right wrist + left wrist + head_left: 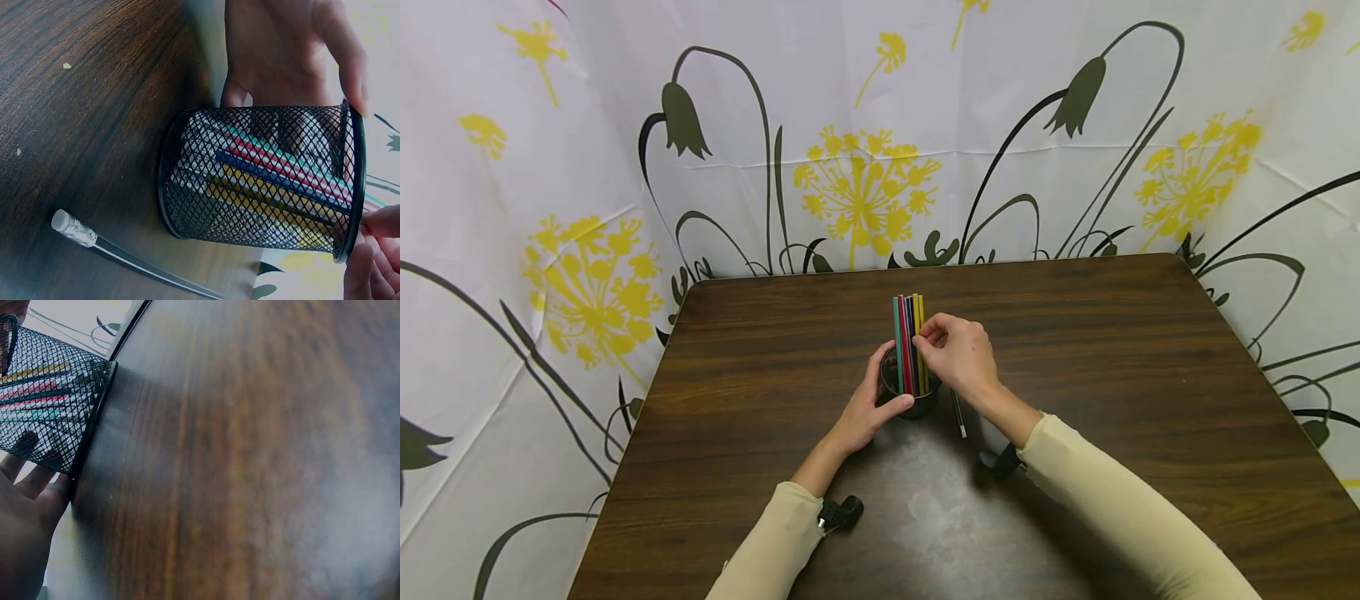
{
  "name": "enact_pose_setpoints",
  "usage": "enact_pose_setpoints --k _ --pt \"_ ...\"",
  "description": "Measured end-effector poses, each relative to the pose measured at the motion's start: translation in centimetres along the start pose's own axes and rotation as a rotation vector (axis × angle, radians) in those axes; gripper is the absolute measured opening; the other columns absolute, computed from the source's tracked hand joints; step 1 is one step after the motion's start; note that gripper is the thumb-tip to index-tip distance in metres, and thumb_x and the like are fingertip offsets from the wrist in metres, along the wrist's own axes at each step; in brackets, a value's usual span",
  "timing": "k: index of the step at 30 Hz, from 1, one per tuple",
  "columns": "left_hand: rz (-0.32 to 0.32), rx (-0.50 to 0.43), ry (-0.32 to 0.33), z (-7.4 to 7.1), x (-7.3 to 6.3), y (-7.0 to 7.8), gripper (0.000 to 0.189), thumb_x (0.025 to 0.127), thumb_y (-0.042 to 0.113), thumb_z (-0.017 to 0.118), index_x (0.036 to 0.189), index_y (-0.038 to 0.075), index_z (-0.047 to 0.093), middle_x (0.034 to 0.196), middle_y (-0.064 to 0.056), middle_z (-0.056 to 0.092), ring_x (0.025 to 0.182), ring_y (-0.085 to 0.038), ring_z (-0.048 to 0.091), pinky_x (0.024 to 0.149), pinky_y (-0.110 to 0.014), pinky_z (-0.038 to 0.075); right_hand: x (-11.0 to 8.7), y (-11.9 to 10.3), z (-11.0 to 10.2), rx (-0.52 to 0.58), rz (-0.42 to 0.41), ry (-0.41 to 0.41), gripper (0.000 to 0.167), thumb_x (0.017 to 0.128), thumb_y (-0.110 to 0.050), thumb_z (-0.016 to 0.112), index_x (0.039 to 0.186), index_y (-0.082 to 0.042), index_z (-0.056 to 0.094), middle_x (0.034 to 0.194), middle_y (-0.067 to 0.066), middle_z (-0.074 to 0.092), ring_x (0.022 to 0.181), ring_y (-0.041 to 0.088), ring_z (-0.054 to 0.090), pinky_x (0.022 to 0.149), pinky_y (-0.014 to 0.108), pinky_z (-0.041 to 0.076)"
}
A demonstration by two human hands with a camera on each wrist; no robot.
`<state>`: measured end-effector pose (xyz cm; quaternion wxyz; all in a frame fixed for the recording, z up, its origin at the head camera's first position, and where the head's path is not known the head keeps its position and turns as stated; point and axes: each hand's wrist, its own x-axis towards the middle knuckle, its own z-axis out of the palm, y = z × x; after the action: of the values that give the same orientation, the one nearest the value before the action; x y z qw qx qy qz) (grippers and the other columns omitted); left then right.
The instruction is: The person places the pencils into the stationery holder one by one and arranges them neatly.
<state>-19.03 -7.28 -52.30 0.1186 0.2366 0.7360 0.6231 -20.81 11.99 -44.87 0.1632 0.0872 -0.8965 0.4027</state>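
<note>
A black wire-mesh pencil cup (262,175) stands upright on the table, gripped by my left hand (863,412), its thumb at the near rim and its fingers around the far left side. Inside lean several colored pencils (906,346): teal, red, dark blue and yellow, their upper ends well above the rim. My right hand (962,354) is at the right side of this bundle, thumb and index fingertip pinching at a yellow pencil (921,312). A dark pencil (134,265) with a white eraser lies on the table beside the cup, partly under my right hand.
The dark wood-grain table (760,358) spreads around the cup, its far edge against a white curtain (880,100) with a flower print. Black wrist cameras (841,512) sit on both wrists. Small pale specks (67,65) lie on the tabletop.
</note>
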Motion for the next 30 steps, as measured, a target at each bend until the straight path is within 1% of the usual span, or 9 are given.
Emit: enact_pose_setpoints --k 6,10,13,16,20,22,24,27,30 --pt "0.005 -0.021 -0.015 -0.1 0.1 -0.1 0.082 0.094 0.003 0.059 0.157 0.016 0.009 0.152 -0.021 0.029 0.134 -0.04 0.036 0.109 -0.061 0.025 0.1 0.5 -0.9 0.14 -0.026 -0.037 0.008 0.086 -0.015 0.076 0.081 -0.01 0.07 0.069 -0.004 0.066 0.054 0.008 0.059 0.049 0.027 0.05" --pt "0.009 0.0 0.001 0.0 0.1 0.0 0.082 0.093 0.006 0.061 0.157 0.025 0.012 0.153 -0.014 0.031 0.135 -0.032 0.037 0.109 -0.058 0.028 0.6 1.4 -1.7 0.267 0.009 0.006 0.009 0.088 -0.015 0.074 0.083 -0.009 0.069 0.065 -0.001 0.064 0.047 0.013 0.059 0.045 0.028 0.049" --pt "0.01 0.009 0.013 0.0 0.1 0.0 0.082 0.093 0.01 0.063 0.155 0.032 0.014 0.152 -0.009 0.033 0.134 -0.027 0.039 0.109 -0.055 0.03 1.0 2.5 -2.1 0.282 0.062 0.04 0.011 0.088 -0.016 0.074 0.084 -0.008 0.068 0.063 0.002 0.063 0.046 0.016 0.059 0.045 0.029 0.049" --pt "0.008 0.013 0.016 0.0 0.0 -0.1 0.082 0.093 0.011 0.064 0.155 0.033 0.015 0.152 -0.008 0.033 0.134 -0.026 0.039 0.109 -0.054 0.03 1.1 3.9 -2.1 0.199 0.152 -0.009 0.012 0.089 -0.019 0.073 0.086 -0.008 0.069 0.066 0.003 0.065 0.049 0.017 0.061 0.05 0.029 0.049" --pt "0.012 0.01 0.005 0.0 -0.1 0.2 0.082 0.094 0.008 0.062 0.157 0.025 0.012 0.153 -0.014 0.031 0.134 -0.031 0.038 0.109 -0.056 0.029 0.6 5.9 -1.4 0.018 0.287 -0.195 0.014 0.088 -0.026 0.072 0.088 -0.012 0.07 0.072 -0.001 0.067 0.055 0.013 0.061 0.055 0.03 0.048" --pt "0.02 0.011 -0.005 -0.1 -0.2 1.2 0.081 0.094 0.007 0.061 0.157 0.017 0.012 0.152 -0.018 0.031 0.134 -0.035 0.038 0.108 -0.058 0.029 0.2 6.8 -1.0 -0.052 0.33 -0.289 0.017 0.088 -0.03 0.073 0.088 -0.013 0.07 0.07 -0.003 0.067 0.054 0.011 0.061 0.055 0.03 0.048" --pt "0.025 0.007 -0.017 -0.1 -0.4 2.1 0.08 0.093 0.005 0.061 0.156 0.011 0.011 0.152 -0.022 0.03 0.134 -0.038 0.037 0.108 -0.06 0.029 -0.1 7.4 -0.5 -0.096 0.355 -0.345 0.021 0.088 -0.034 0.073 0.086 -0.013 0.07 0.066 -0.004 0.065 0.05 0.013 0.06 0.053 0.031 0.048" --pt "0.02 0.015 -0.023 -0.1 -0.5 3.5 0.079 0.092 0.003 0.06 0.155 0.007 0.011 0.151 -0.023 0.03 0.134 -0.039 0.037 0.108 -0.06 0.029 -0.2 7.7 -0.1 -0.159 0.359 -0.356 0.024 0.086 -0.038 0.073 0.082 -0.015 0.07 0.063 -0.004 0.063 0.052 0.014 0.059 0.055 0.033 0.046" --pt "0.011 0.012 -0.02 0.0 -0.5 3.7 0.08 0.092 0.0 0.059 0.155 0.007 0.011 0.152 -0.023 0.03 0.134 -0.039 0.037 0.108 -0.06 0.029 -0.2 7.6 0.2 -0.22 0.344 -0.35 0.023 0.084 -0.038 0.075 0.08 -0.016 0.07 0.069 -0.003 0.064 0.062 0.017 0.06 0.058 0.037 0.046"
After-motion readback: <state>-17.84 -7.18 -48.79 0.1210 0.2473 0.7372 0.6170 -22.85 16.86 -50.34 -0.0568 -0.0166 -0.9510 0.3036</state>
